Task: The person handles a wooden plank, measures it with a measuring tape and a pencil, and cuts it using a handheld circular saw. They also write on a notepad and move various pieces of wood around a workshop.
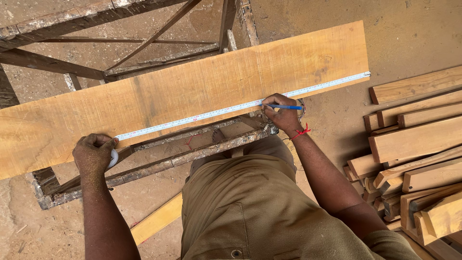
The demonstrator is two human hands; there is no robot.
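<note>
A long pale wooden plank lies across a rusty metal stand. A white tape measure is stretched along the plank's near edge, its end hooked at the plank's right corner. My left hand grips the tape's round white case at the plank's near edge on the left. My right hand holds a blue pen, its tip touching the plank beside the tape. A red thread is tied round my right wrist.
A heap of cut timber pieces lies on the dirt floor at the right. A loose wooden strip rests on the ground by my legs. More metal frame bars stand behind the plank at the upper left.
</note>
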